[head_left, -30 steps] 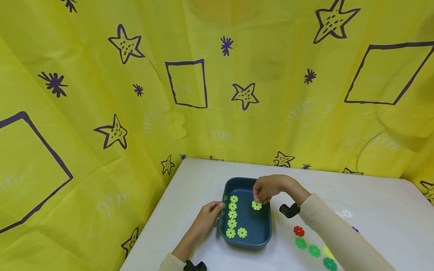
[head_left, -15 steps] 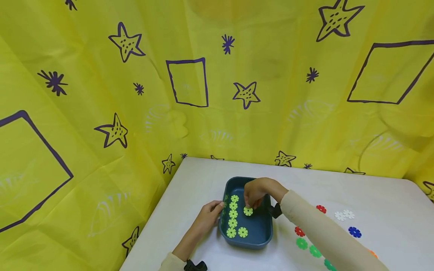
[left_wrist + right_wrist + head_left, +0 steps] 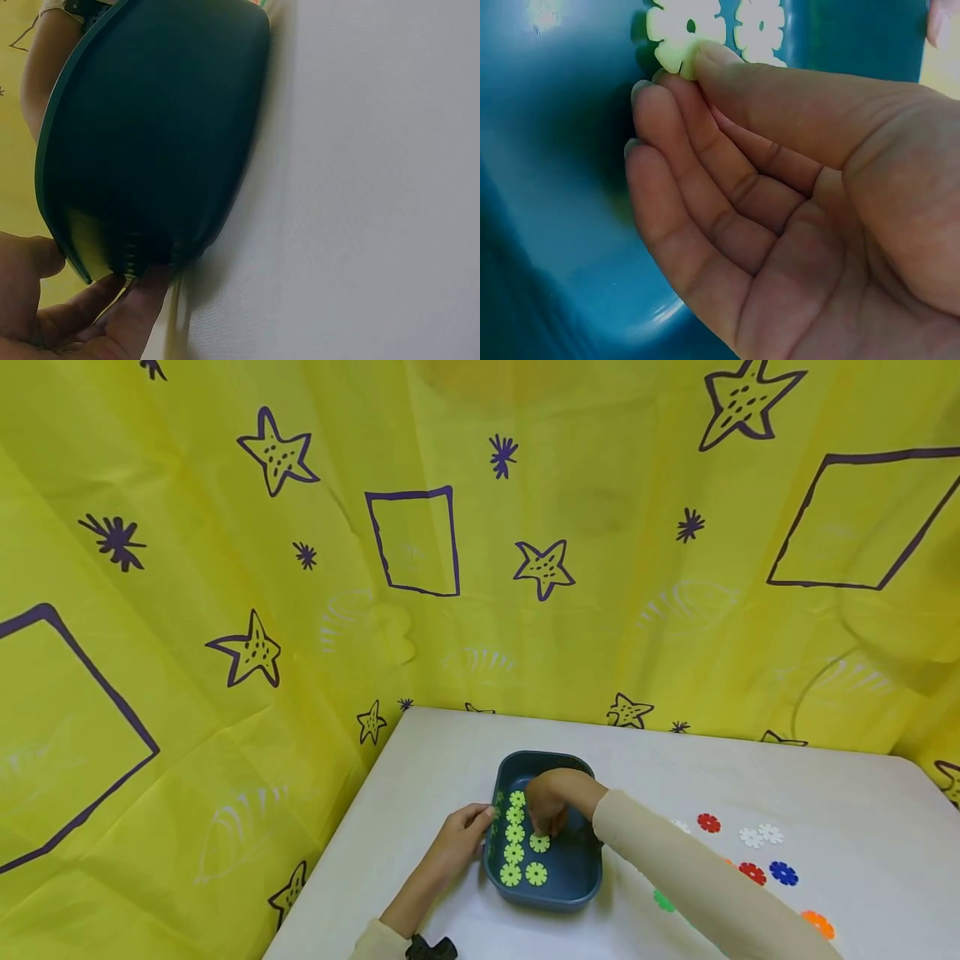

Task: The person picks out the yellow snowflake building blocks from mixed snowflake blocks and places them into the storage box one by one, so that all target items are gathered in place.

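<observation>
A dark blue-green tray sits on the white table. Inside it, along the left side, runs a column of several yellow-green notched plastic discs, with one more disc beside the column's near end. My right hand is down in the tray, pinching a yellow-green flower-shaped disc by its edge between thumb and index finger, just right of the column. At the tray's left wall, my left hand grips it, thumb at the rim and fingers against the outside.
Right of the tray lie loose discs: red, white, blue, orange and green. My right sleeve passes over some of them. A yellow patterned curtain hangs behind and to the left.
My right hand has moved left and nearer inside the tray, bringing the pinched disc beside the column and above the lone near disc. My left hand stays at the tray wall.
</observation>
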